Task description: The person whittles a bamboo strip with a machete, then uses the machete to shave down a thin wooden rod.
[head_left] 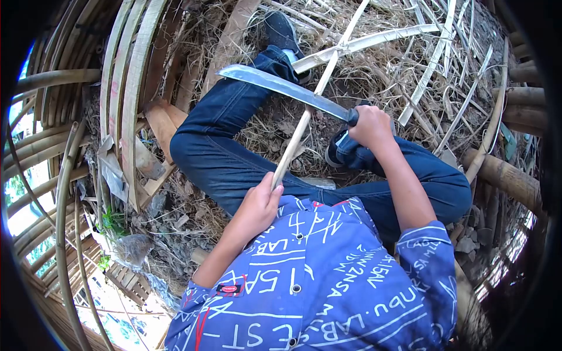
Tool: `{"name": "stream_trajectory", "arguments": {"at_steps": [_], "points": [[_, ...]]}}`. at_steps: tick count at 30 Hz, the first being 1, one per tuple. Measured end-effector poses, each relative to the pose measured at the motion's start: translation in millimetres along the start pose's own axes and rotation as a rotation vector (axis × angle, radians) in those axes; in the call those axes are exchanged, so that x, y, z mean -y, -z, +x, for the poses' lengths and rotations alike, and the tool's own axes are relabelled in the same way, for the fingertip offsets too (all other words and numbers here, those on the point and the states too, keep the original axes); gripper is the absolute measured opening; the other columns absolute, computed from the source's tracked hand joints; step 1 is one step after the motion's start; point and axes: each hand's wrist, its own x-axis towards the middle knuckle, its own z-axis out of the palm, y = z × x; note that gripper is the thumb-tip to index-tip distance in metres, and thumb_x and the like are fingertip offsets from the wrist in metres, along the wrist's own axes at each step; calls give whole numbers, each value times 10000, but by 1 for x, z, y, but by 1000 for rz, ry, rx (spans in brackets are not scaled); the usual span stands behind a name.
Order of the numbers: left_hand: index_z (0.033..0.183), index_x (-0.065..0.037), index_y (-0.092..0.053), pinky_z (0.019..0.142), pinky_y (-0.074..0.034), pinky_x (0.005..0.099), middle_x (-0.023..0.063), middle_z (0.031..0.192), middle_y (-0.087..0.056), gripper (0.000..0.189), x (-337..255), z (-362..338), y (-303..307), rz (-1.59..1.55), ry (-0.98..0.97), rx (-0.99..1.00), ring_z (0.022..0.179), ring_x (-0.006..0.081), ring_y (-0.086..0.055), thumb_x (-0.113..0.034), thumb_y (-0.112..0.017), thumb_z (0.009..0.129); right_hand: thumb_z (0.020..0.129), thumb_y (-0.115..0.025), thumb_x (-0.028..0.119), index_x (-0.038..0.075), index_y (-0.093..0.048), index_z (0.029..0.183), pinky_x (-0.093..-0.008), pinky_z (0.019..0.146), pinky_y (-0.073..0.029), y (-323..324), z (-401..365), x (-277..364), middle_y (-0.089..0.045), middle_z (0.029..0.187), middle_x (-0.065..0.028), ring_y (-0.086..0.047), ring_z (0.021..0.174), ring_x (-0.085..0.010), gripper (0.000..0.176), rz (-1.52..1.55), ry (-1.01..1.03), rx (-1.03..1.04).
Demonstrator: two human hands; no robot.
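My right hand [372, 124] is closed round the dark handle of a long machete [281, 86]. The curved blade points left and crosses a thin bamboo strip [295, 143] just beyond its middle. My left hand [268, 202] grips the near end of this strip, close to my shirt. From there the strip slants up and away to the right, past the top edge of the view. Whether the blade cuts into the strip or only rests on it, I cannot tell. Both my legs [216, 111] are bent in dark jeans on either side.
Bamboo strips and shavings [374, 76] litter the ground. Long flat slats [126, 88] stand at the left, beside a bamboo lattice [44, 146]. A thick bamboo pole [509, 178] lies at the right. Another pale split piece [369, 44] lies beyond the blade.
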Motion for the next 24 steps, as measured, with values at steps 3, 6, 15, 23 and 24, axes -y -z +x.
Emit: {"name": "stream_trajectory", "arguments": {"at_steps": [3, 6, 15, 23, 24], "points": [[1007, -4, -486, 591, -422, 340, 97, 680, -513, 155, -4, -3, 6, 46, 96, 14, 619, 166, -502, -157, -478, 984, 691, -681, 213, 60, -697, 895, -441, 838, -534, -6, 14, -11, -692, 926, -204, -675, 907, -362, 255, -10, -55, -34], [1019, 1, -462, 605, -447, 435, 229, 700, -567, 172, 0, -20, 1, -15, 86, 37, 675, 423, -598, -168, -466, 986, 713, -639, 189, 20, -694, 928, -451, 842, -529, 8, 43, -33, -685, 970, -234, -670, 931, -377, 278, 100, -274, -47], [989, -11, -460, 597, -424, 392, 175, 685, -511, 152, -1, -3, 4, 14, 54, -13, 603, 306, -517, -163, -470, 986, 699, -614, 185, 13, -683, 888, -485, 841, -517, 1, 8, -20, -676, 906, -253, -657, 887, -407, 264, 179, -70, -59], [1005, -6, -460, 581, -422, 453, 208, 656, -544, 154, 8, 8, 3, 122, 25, -80, 646, 422, -587, -158, -473, 981, 636, -682, 212, 68, -696, 876, -475, 786, -533, -20, -69, 53, -688, 821, -209, -679, 814, -379, 280, 186, 105, 204], [1005, -6, -460, 581, -422, 453, 208, 656, -544, 154, 8, 7, 3, 125, 30, -82, 646, 422, -587, -158, -473, 981, 630, -683, 210, 72, -693, 862, -461, 768, -538, -16, -63, 50, -689, 828, -208, -683, 818, -371, 270, 133, 128, 172]]}}
